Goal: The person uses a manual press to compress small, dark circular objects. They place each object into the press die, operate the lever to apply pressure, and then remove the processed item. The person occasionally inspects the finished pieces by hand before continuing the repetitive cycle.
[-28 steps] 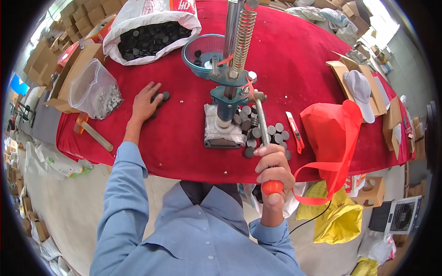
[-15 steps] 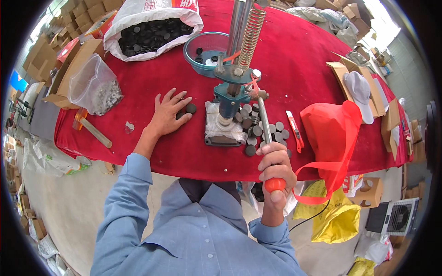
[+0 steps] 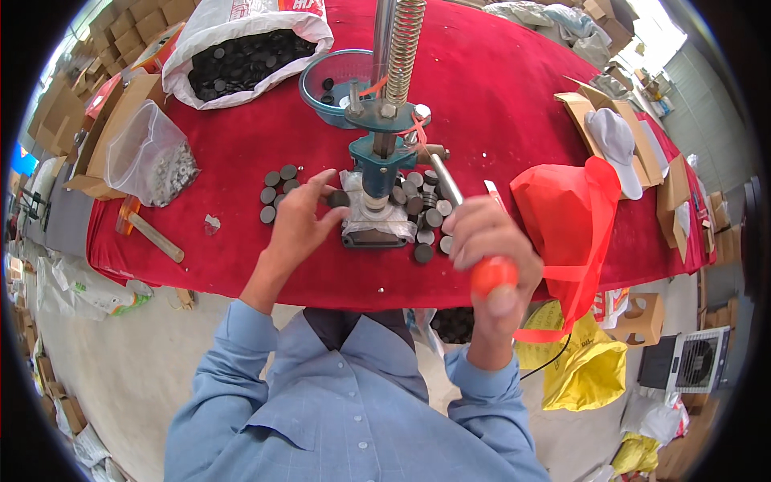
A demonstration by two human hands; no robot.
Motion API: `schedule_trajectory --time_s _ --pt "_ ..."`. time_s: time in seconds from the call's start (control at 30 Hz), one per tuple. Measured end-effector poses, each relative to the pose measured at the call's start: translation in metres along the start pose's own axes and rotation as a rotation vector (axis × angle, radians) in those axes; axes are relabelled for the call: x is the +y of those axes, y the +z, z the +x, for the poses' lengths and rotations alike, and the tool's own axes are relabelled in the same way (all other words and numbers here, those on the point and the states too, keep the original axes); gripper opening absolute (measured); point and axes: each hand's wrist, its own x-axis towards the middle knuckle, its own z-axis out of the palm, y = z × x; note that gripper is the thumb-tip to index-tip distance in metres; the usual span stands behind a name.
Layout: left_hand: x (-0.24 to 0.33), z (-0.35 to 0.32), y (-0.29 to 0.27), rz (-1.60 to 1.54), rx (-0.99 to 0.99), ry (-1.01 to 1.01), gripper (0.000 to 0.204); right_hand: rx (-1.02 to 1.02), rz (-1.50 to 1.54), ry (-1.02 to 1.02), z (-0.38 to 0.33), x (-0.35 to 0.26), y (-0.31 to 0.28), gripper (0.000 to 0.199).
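— That press (image 3: 377,173) is the biggest worry on the red tabletop (image 3: 514,104). The right hand (image 3: 490,245) is wrapped tight around the orange knob (image 3: 493,275) of the lever (image 3: 444,178), fully closed on it, while the left hand (image 3: 299,221) has its fingers right at the base of the machine.

— What's the left hand got?

— A dark disc (image 3: 338,198), pinched at the fingertips, touching or nearly touching the press base. The rest of that hand is spread loose. If the lever comes down while those fingers are under the ram, I'd say they get caught.

— And the spring (image 3: 405,40) up the column?

— It looks loaded. A slip off the knob and I'd expect the lever to snap back up toward the person's face.

— The red bag (image 3: 566,217) hangs just beside the right wrist.

— Yes, its strap could snag the arm mid-pull, I think. Then the smaller things: finished discs (image 3: 426,213) are piled against the press on the right side. One rolling under the die could jam it or spoil a piece.

— And the loose ones on the left (image 3: 277,189)?

— Near the left hand, easy to knock. Same with the clear bag of small metal bits (image 3: 152,161) near the tabletop's edge; a careless elbow might tip it to the floor.
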Motion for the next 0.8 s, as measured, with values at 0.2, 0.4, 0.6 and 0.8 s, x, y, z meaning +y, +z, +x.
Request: schedule_trajectory --time_s 0.2,0.4,0.6,0.8 --pt "0.014 0.0 0.036 -0.017 0.026 0.127 0.081 0.054 0.117 0.299 0.069 -0.008 -0.004 0.048" --pt "0.016 0.006 0.06 0.0 0.111 0.027 0.081 0.068 0.141 0.277 0.068 -0.005 -0.002 0.047" --pt "0.012 0.004 0.04 -0.029 0.132 0.095 0.057 0.071 0.09 0.078 0.017 0.001 0.002 0.052" --pt "-0.05 0.012 0.003 0.484 0.206 0.022 0.033 0.094 0.054 -0.018 -0.075 0.03 0.015 0.054"
